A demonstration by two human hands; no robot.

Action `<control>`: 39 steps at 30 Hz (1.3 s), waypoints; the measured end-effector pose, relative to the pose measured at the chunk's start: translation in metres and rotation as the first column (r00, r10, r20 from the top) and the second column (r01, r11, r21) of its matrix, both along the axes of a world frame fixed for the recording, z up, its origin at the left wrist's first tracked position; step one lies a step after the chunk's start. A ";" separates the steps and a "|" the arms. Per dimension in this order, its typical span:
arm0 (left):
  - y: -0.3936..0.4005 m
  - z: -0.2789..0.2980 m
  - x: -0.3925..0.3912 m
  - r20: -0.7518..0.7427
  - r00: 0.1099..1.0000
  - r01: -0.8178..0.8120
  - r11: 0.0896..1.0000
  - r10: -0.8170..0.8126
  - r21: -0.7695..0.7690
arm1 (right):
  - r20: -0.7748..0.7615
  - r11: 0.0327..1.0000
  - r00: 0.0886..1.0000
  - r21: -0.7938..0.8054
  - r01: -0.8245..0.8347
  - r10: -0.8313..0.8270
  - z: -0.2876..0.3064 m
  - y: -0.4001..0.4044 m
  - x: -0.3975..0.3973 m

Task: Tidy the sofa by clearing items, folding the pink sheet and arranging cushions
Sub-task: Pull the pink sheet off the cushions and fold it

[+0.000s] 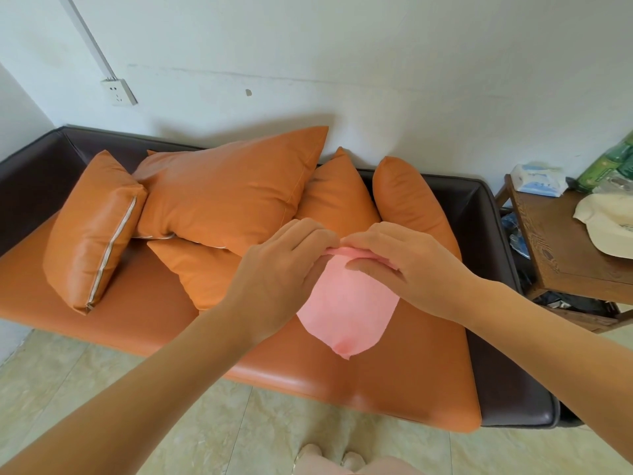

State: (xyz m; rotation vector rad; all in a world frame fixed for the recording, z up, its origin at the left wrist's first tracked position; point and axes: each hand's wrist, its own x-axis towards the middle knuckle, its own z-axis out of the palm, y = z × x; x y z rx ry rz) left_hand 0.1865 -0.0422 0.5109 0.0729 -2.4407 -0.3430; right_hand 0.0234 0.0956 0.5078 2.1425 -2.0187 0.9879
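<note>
The pink sheet (347,310) hangs folded small above the orange sofa seat (144,310). My left hand (284,269) and my right hand (394,265) pinch its top edge side by side, fingertips almost touching. Several orange cushions lie jumbled against the dark backrest: a small one (94,228) at the left, a large one (226,190) tilted in the middle, one (202,272) flat beneath it, and two more, one (337,190) behind my hands and one (407,197) to its right.
A wooden side table (561,248) stands right of the sofa with a tissue pack (539,180), a cream cap (606,224) and green bottles (606,162). A wall socket (118,92) sits above the sofa's left end. Tiled floor lies in front.
</note>
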 end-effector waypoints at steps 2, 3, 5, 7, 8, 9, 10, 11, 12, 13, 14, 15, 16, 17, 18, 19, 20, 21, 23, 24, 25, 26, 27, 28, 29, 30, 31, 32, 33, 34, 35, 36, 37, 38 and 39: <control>0.003 0.002 0.002 0.045 0.999 -0.003 1.000 0.003 0.000 | 0.009 0.999 0.999 0.014 -0.032 0.032 0.001 0.001 0.000; 0.005 0.003 0.004 0.075 0.997 -0.002 1.000 0.003 -0.012 | 0.013 0.999 0.999 0.016 -0.045 0.045 0.002 0.002 0.001; 0.007 0.007 0.008 0.123 0.992 0.013 0.999 -0.008 -0.045 | 0.008 0.998 0.998 0.014 -0.061 0.061 0.003 0.004 0.002; 0.005 0.007 0.012 0.148 0.989 0.038 0.997 -0.027 -0.073 | -0.011 0.998 0.998 0.003 -0.068 0.068 0.004 0.007 0.004; 0.004 0.006 0.014 0.154 0.987 0.049 0.995 -0.035 -0.091 | -0.019 0.997 0.997 -0.002 -0.073 0.073 0.004 0.007 0.005; 0.003 0.006 0.015 0.157 0.987 0.057 0.992 -0.040 -0.110 | -0.027 0.997 0.997 -0.009 -0.077 0.077 0.004 0.007 0.007; 0.003 0.005 0.016 0.151 0.988 0.061 0.991 -0.042 -0.123 | -0.042 0.997 0.996 -0.019 -0.079 0.079 0.004 0.007 0.008; 0.004 0.006 0.017 0.138 0.990 0.056 0.990 -0.039 -0.127 | -0.065 0.997 0.995 -0.033 -0.077 0.075 0.005 0.007 0.009; 0.005 0.006 0.018 0.121 0.992 0.043 0.991 -0.028 -0.126 | -0.094 0.996 0.993 -0.049 -0.070 0.065 0.005 0.007 0.010; 0.006 0.008 0.018 0.105 0.994 0.025 0.992 -0.013 -0.122 | -0.119 0.996 0.991 -0.063 -0.064 0.056 0.006 0.007 0.010; 0.007 0.009 0.019 0.093 0.996 0.010 0.993 0.001 -0.116 | -0.127 0.996 0.991 -0.063 -0.056 0.048 0.007 0.007 0.011; 0.008 0.009 0.020 0.086 0.996 -0.002 0.994 0.011 -0.107 | -0.114 0.998 0.993 -0.046 -0.047 0.042 0.007 0.008 0.012; 0.009 0.009 0.021 0.080 0.997 -0.012 0.995 0.020 -0.098 | -0.085 0.999 0.996 -0.018 -0.038 0.036 0.008 0.008 0.013; 0.010 0.010 0.022 0.071 0.997 -0.027 0.995 0.033 -0.093 | -0.062 1.000 0.998 0.011 -0.026 0.027 0.009 0.009 0.014; 0.010 0.010 0.022 0.059 0.997 -0.045 0.994 0.051 -0.095 | -0.056 1.000 0.998 0.028 -0.011 0.012 0.010 0.009 0.016; 0.011 0.010 0.023 0.047 0.996 -0.064 0.993 0.069 -0.102 | -0.061 1.000 0.998 0.029 0.002 0.000 0.010 0.009 0.017; 0.011 0.011 0.024 0.036 0.996 -0.079 0.991 0.084 -0.107 | -0.060 1.000 0.998 0.025 0.007 -0.005 0.009 0.010 0.018; 0.012 0.011 0.025 0.026 0.996 -0.088 0.991 0.091 -0.106 | -0.047 1.000 0.999 0.027 0.006 -0.005 0.009 0.010 0.019; 0.013 0.012 0.027 0.019 0.996 -0.082 0.993 0.084 -0.089 | -0.019 0.999 1.000 0.050 -0.012 0.013 0.011 0.011 0.021; 0.014 0.013 0.028 0.024 0.997 -0.074 0.994 0.076 -0.082 | -0.010 0.997 1.000 0.068 -0.027 0.028 0.012 0.011 0.021; 0.014 0.013 0.029 0.033 0.997 -0.064 0.995 0.066 -0.081 | -0.004 0.995 0.999 0.088 -0.042 0.042 0.012 0.011 0.021; 0.014 0.013 0.030 0.046 0.997 -0.050 0.995 0.054 -0.085 | -0.005 0.994 0.999 0.100 -0.053 0.054 0.013 0.011 0.021; 0.014 0.014 0.031 0.062 0.997 -0.036 0.995 0.042 -0.092 | -0.017 0.993 0.998 0.099 -0.057 0.059 0.013 0.011 0.021; 0.014 0.014 0.032 0.079 0.996 -0.025 0.995 0.033 -0.100 | -0.042 0.995 0.997 0.088 -0.054 0.058 0.013 0.011 0.021; 0.014 0.014 0.033 0.094 0.995 -0.017 0.994 0.028 -0.112 | -0.075 0.996 0.996 0.072 -0.045 0.051 0.013 0.011 0.021; 0.013 0.013 0.034 0.101 0.995 -0.013 0.992 0.026 -0.126 | -0.108 0.998 0.993 0.055 -0.034 0.040 0.012 0.011 0.021; 0.013 0.012 0.034 0.099 0.995 -0.014 0.990 0.028 -0.137 | -0.137 0.999 0.990 0.037 -0.025 0.030 0.012 0.011 0.022; 0.013 0.011 0.034 0.088 0.996 -0.017 0.990 0.029 -0.142 | -0.157 1.000 0.987 0.022 -0.022 0.025 0.012 0.011 0.022; 0.013 0.010 0.034 0.075 0.997 -0.021 0.990 0.032 -0.141 | -0.168 1.000 0.986 0.010 -0.022 0.023 0.012 0.010 0.023; 0.014 0.010 0.034 0.063 0.997 -0.027 0.991 0.035 -0.132 | -0.165 1.000 0.986 0.004 -0.023 0.023 0.012 0.011 0.023; 0.015 0.011 0.034 0.051 0.998 -0.030 0.993 0.037 -0.118 | -0.149 1.000 0.989 0.009 -0.024 0.025 0.013 0.011 0.024; 0.016 0.011 0.034 0.041 0.999 -0.028 0.994 0.033 -0.103 | -0.127 0.999 0.992 0.021 -0.024 0.026 0.015 0.012 0.024; 0.016 0.012 0.034 0.033 0.999 -0.020 0.996 0.023 -0.091 | -0.113 0.999 0.993 0.036 -0.019 0.023 0.017 0.014 0.024; 0.016 0.012 0.035 0.030 0.999 -0.011 0.996 0.013 -0.084 | -0.111 0.999 0.994 0.047 -0.009 0.014 0.019 0.015 0.024; 0.016 0.012 0.035 0.028 1.000 -0.005 0.997 0.007 -0.083 | -0.121 0.999 0.993 0.050 0.000 0.006 0.020 0.016 0.024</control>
